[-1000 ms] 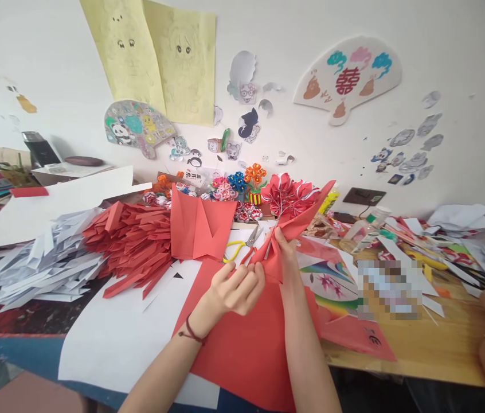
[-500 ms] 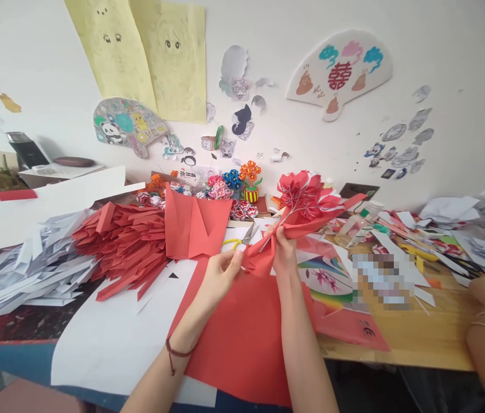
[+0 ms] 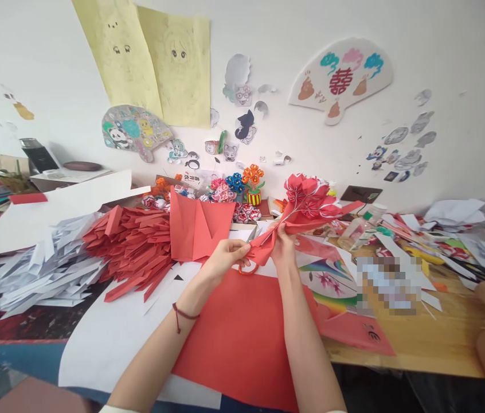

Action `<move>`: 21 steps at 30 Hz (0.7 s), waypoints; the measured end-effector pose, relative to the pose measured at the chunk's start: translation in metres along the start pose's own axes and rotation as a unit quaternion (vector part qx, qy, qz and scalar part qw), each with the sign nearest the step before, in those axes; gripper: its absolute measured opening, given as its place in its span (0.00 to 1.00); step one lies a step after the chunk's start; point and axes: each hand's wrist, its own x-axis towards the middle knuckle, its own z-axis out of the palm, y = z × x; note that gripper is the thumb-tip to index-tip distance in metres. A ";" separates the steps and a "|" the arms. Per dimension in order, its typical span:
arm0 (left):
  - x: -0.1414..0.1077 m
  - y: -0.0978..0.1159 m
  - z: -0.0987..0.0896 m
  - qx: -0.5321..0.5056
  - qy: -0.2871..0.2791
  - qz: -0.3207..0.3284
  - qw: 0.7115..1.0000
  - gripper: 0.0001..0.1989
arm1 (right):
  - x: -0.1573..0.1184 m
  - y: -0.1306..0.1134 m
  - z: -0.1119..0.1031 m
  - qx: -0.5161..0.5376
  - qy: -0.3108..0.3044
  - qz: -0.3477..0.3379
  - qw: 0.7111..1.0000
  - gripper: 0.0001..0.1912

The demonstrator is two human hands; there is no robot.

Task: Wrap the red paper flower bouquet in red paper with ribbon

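The red paper bouquet (image 3: 305,201), held just above the worktop's (image 3: 418,338) middle towards its back edge, looks light, thin and easily crushed; the gathered wrap below the blooms seems the safest hold. There the right hand (image 3: 283,246) is closed around it, forearm reaching straight forward, while the left hand (image 3: 225,258) pinches the wrap's loose corner.

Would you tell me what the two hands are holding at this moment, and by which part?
Both hold a red paper bouquet: right hand grips its gathered neck below the flowers, left hand pinches the wrapper's lower end.
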 end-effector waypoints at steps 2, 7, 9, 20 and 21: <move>0.016 0.002 -0.006 -0.009 0.004 -0.010 1.000 0.18 | 0.013 0.006 -0.002 0.007 -0.006 -0.006 1.000 0.15; 0.050 0.002 -0.015 0.004 0.002 0.010 1.000 0.21 | 0.040 0.018 -0.011 0.019 -0.032 0.010 0.999 0.15; 0.056 -0.001 -0.015 0.011 0.000 0.017 1.000 0.22 | 0.045 0.020 -0.015 0.017 -0.044 0.012 0.999 0.17; 0.046 0.000 -0.012 0.048 -0.033 -0.004 0.998 0.24 | 0.046 0.019 -0.027 0.007 -0.052 0.007 0.999 0.16; 0.044 0.000 -0.012 0.054 -0.039 -0.009 0.998 0.25 | 0.046 0.018 -0.028 0.005 -0.053 0.007 0.999 0.16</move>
